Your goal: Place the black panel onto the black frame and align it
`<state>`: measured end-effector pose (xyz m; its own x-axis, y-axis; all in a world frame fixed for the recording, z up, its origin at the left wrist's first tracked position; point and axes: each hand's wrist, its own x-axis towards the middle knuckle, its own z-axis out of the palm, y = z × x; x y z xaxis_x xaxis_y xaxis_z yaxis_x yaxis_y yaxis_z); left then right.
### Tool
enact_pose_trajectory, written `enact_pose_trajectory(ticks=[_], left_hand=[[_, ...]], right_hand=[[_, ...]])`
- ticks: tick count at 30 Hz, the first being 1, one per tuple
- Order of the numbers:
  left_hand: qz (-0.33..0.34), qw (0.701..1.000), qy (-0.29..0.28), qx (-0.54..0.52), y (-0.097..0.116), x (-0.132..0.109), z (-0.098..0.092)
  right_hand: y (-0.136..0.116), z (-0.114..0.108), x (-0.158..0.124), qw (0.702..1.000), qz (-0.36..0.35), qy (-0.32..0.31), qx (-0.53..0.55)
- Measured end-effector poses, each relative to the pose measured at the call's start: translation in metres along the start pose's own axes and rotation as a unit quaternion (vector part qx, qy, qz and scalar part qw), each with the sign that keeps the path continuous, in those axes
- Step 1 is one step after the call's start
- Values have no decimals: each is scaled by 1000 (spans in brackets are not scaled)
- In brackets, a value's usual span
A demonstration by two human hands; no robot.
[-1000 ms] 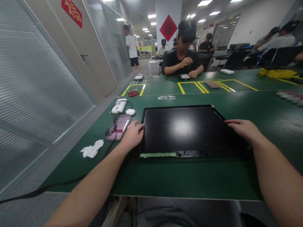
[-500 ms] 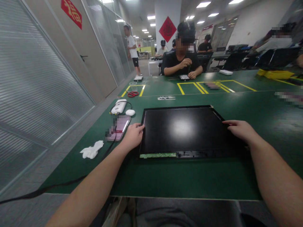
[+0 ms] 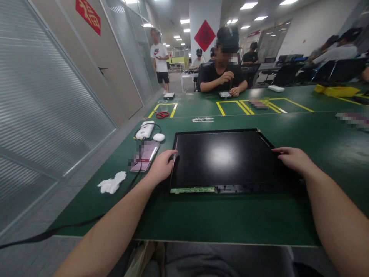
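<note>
A black LCD screen panel point(image 3: 225, 161) lies face up on the green table in front of me, a bright glare in its middle. Along its near edge runs a green circuit strip point(image 3: 192, 190). My left hand point(image 3: 163, 164) grips the panel's left edge, fingers curled at the rim. On the opposite side my right hand point(image 3: 292, 158) holds the right edge, its thumb and fingers closed there. Some fingertips of both hands are hidden at or under the frame.
Left of the panel lie a phone point(image 3: 146, 156), a white power bank point(image 3: 145, 130) with a cable, a white earbud case point(image 3: 158, 137) and crumpled tissue point(image 3: 112, 182). Beyond are red-handled scissors point(image 3: 162, 114), small white pieces point(image 3: 203, 119) and a yellow tray point(image 3: 337, 90). A co-worker point(image 3: 223, 73) sits opposite.
My hands and the panel stay nearly where they were; the left index finger shifts slightly on the rim. In the background, a standing person in a white shirt has turned toward the camera.
</note>
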<state>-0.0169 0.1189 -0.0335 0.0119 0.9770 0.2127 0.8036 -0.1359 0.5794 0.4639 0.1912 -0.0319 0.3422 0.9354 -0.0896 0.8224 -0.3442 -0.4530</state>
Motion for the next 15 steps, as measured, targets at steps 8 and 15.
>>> enact_pose_trajectory(ticks=[8,15], left_hand=[[-68,934,44,-347,6,1,4],[-188,873,91,-442,22,-1,1]], right_hand=[[5,2,4,1000,-5,12,-5],[9,2,11,1000,-2,12,-20]])
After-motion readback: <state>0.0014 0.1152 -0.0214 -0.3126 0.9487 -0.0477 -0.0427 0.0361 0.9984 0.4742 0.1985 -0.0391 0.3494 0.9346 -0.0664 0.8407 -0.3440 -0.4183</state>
